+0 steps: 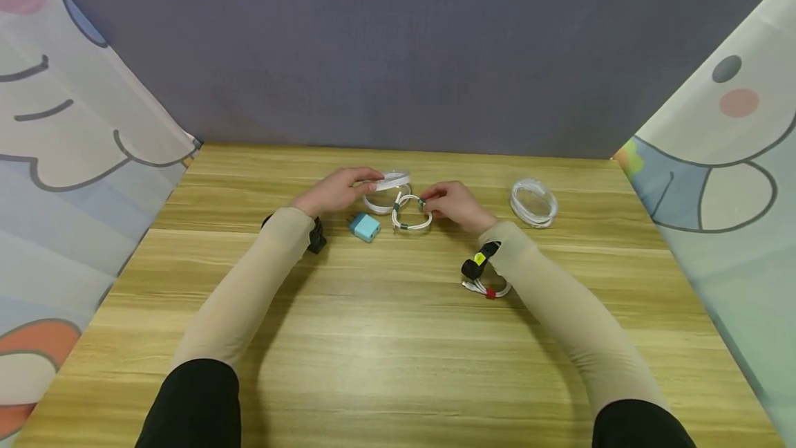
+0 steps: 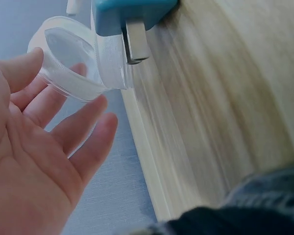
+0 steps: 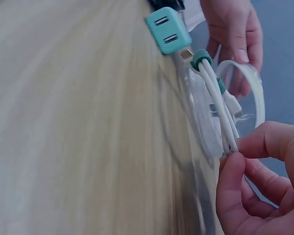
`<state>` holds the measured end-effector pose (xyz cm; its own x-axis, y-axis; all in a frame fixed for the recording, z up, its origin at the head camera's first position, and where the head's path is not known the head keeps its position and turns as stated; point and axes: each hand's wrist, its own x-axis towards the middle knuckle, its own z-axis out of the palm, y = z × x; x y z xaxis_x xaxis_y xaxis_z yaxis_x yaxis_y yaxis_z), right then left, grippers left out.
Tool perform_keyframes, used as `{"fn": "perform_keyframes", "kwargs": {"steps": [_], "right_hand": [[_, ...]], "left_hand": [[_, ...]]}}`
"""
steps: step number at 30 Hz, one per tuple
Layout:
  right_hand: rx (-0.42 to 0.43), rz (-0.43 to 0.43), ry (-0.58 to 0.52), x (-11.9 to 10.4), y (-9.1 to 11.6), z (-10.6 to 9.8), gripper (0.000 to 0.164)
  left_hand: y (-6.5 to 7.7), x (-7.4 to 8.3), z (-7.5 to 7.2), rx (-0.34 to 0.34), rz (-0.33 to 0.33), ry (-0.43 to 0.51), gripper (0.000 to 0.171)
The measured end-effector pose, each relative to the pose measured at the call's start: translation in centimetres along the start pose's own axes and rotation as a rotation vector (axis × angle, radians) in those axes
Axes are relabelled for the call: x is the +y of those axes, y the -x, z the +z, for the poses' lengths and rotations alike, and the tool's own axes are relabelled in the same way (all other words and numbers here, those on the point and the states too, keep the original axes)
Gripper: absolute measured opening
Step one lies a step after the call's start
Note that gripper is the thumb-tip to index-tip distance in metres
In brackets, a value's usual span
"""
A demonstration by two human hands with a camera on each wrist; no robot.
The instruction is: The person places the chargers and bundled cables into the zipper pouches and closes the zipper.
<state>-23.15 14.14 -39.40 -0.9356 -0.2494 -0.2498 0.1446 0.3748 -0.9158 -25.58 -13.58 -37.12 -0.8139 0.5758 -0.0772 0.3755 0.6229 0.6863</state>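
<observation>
My left hand [image 1: 336,192] holds the raised lid [image 2: 71,87] of a round clear plastic case [image 1: 375,209], thumb on one side of its rim and fingers on the other. The case's lower half stands on the table behind a coiled white cable [image 1: 413,227] with green ties. Thumb and index finger of my right hand [image 1: 457,204] pinch that coil at its right side. In the right wrist view the cable [image 3: 220,100] overlaps the case, its plug end pointing toward the charger. A light-blue two-port USB charger [image 3: 167,30] lies just in front, its metal prongs [image 2: 136,41] showing in the left wrist view.
A round white coil in clear plastic [image 1: 521,211] lies to the right, past my right hand. Under the right wrist is another white cable [image 1: 477,287] with a red tie [image 1: 490,293], partly hidden by the sleeve. A grey panel [image 1: 398,54] rises behind the wooden table [image 1: 373,365].
</observation>
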Motion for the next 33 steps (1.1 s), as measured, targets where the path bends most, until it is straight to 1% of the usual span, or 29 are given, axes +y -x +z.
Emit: {"fn": "perform_keyframes", "kwargs": {"steps": [5, 8, 15, 18, 21, 25, 29, 33], "right_hand": [[0.005, 0.052, -0.152, -0.4, -0.3, 0.0, 0.031], [0.028, 0.089, -0.217, -0.7, -0.5, 0.5, 0.032], [0.099, 0.126, -0.278, -1.1, -1.0, 1.7, 0.030], [0.134, 0.123, -0.308, -1.1, -1.1, 2.0, 0.029], [0.149, 0.111, -0.341, -1.1, -1.1, 2.2, 0.030], [0.134, 0.084, -0.324, -0.9, -0.9, 2.1, 0.031], [0.144, 0.026, -0.198, -0.6, -0.6, 2.0, 0.032], [0.150, -0.008, -0.114, -0.6, -0.1, 2.0, 0.027]], "left_hand": [[-0.3, 0.4, 0.3, -0.009, 0.018, 0.024, 0.041], [-0.4, 0.5, 0.5, -0.021, 0.021, 0.041, 0.041], [-0.3, 0.3, 0.7, -0.064, 0.028, 0.098, 0.041], [-0.4, 0.2, 0.8, -0.077, 0.042, 0.119, 0.041], [-0.4, 0.2, 0.9, -0.079, 0.043, 0.132, 0.041], [-0.3, 0.2, 0.9, -0.073, 0.036, 0.142, 0.041], [-0.2, 0.2, 0.9, -0.069, 0.033, 0.140, 0.041], [-0.2, 0.1, 0.9, -0.073, 0.040, 0.145, 0.041]]}}
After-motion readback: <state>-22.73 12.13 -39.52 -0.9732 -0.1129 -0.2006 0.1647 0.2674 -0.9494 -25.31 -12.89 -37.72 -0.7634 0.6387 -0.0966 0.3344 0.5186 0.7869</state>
